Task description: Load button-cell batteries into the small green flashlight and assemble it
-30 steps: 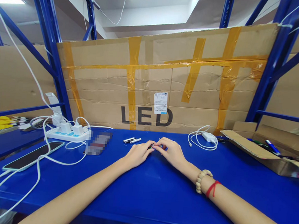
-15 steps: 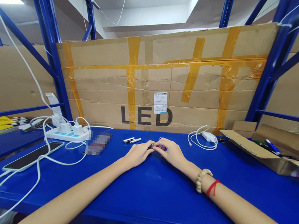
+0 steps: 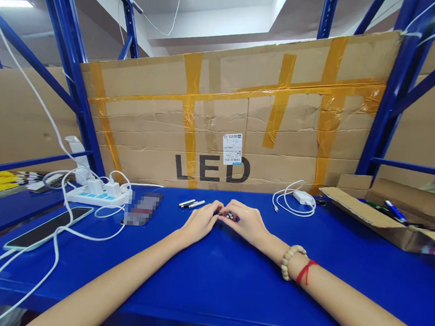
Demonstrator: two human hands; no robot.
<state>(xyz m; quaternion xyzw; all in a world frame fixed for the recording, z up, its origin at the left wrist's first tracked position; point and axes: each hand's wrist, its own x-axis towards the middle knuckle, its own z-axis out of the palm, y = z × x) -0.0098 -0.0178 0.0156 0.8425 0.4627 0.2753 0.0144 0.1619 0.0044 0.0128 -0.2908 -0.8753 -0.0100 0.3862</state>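
Note:
Above the middle of the blue table, my left hand (image 3: 200, 223) and my right hand (image 3: 246, 221) meet at the fingertips. Both have their fingers bent and pinched. Small dark, partly shiny pieces (image 3: 230, 215) show between and under the fingers; most of them is hidden, and their kind cannot be made out. Just beyond my left hand lie a few slim silver-and-black pen-like sticks (image 3: 192, 204), apart from the fingers. A beaded bracelet (image 3: 288, 263) and a red string (image 3: 305, 272) circle my right wrist.
At left, a phone (image 3: 48, 227), white cables and a power strip (image 3: 98, 195) with plugged-in chargers rest on the table (image 3: 208, 283). A charger with coiled cable (image 3: 304, 198) lies back right. An open cardboard box (image 3: 371, 215) holds pens. Behind stands a large taped carton (image 3: 147, 137).
My right fingers have shifted slightly, and the small dark pieces under them show more. The fingertips stay close together. The view has moved a little.

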